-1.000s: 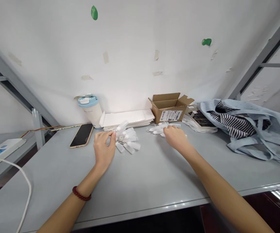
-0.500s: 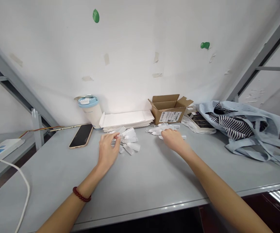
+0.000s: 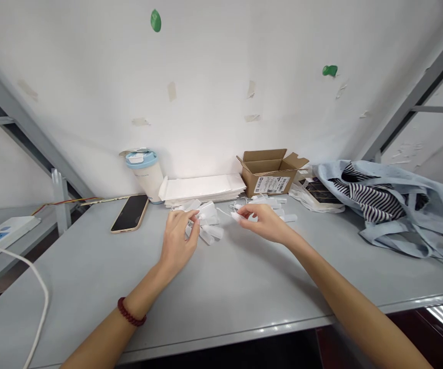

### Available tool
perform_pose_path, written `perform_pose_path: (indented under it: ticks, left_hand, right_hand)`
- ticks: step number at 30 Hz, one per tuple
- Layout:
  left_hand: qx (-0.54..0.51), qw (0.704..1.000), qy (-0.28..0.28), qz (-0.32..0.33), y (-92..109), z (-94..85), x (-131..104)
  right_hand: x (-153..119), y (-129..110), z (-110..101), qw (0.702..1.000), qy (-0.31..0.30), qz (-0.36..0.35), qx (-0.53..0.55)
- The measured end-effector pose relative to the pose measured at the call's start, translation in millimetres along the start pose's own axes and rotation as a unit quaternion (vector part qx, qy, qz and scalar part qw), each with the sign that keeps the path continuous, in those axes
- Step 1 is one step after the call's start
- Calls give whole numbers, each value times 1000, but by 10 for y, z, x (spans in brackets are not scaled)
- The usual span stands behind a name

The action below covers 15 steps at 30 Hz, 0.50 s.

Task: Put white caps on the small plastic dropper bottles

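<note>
My right hand is closed in a pinch on a small translucent plastic piece with a thin pale strand or tip pointing left. Behind and beside that hand lie several similar translucent tubes. At the near side of another loose pile of translucent plastic tubes, my left hand has its thumb and fingers drawn together. What its fingertips hold, if anything, is hidden. A dark red beaded band circles the left wrist.
Along the wall stand a lidded cup, a stack of white envelopes or sheets and an open cardboard box. A phone lies left. On the right are a dark item in plastic wrap and a light blue bag.
My right hand has moved left, away from the right pile, bringing a small translucent piece. My left hand has shifted slightly right and stays at the left pile.
</note>
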State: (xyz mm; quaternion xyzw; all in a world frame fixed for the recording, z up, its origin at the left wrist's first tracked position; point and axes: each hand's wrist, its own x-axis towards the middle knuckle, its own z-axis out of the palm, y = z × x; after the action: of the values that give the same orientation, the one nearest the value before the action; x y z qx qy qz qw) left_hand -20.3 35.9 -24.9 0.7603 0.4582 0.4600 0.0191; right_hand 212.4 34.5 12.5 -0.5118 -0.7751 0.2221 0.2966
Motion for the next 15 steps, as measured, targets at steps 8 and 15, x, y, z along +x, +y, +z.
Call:
perform_pose_path:
  ticks: [8,15]
  left_hand:
    - [-8,998,-53,30,21,0,-19]
    - [-22,996,-42,78,36,-3,-15]
  right_hand:
    - [-31,-115,40,999,-21,-13,48]
    - [-68,-173,113,994,-62,-46,72]
